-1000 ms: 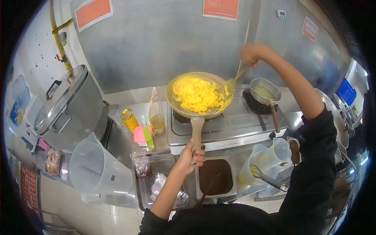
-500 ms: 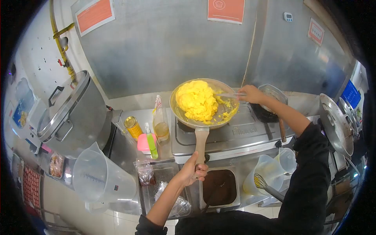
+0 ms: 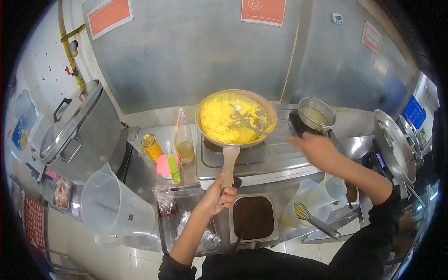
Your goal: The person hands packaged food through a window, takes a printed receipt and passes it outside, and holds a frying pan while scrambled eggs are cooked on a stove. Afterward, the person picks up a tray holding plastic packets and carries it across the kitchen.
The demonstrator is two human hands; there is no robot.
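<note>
My left hand (image 3: 218, 195) is closed round the beige handle of a frying pan (image 3: 269, 108). The pan is tilted over the silver gas stove (image 3: 261, 163). Yellow scrambled egg (image 3: 217, 114) covers much of its inside, with a smoother lump near the front edge. In my right hand (image 3: 318, 150), to the right of the pan, is the handle of a metal cooking utensil (image 3: 275, 136). It is smeared by motion, and its head is down in the egg, so its shape cannot be made out.
A strainer over a pot (image 3: 316, 113) stands on the stove's right side. A whisk (image 3: 312, 218) rests by plastic jugs (image 3: 298, 205). Nearer are a dark-filled steel container (image 3: 254, 217) and a tray (image 3: 163, 228). Leftward stand a can (image 3: 151, 147), pink-and-green bottle (image 3: 169, 165), large jug (image 3: 116, 205) and big pot (image 3: 84, 135).
The heaped egg has been spread out and broken up across the pan. My right hand has moved down and right with the utensil, uncovering the strainer. The left hand keeps hold of the handle.
</note>
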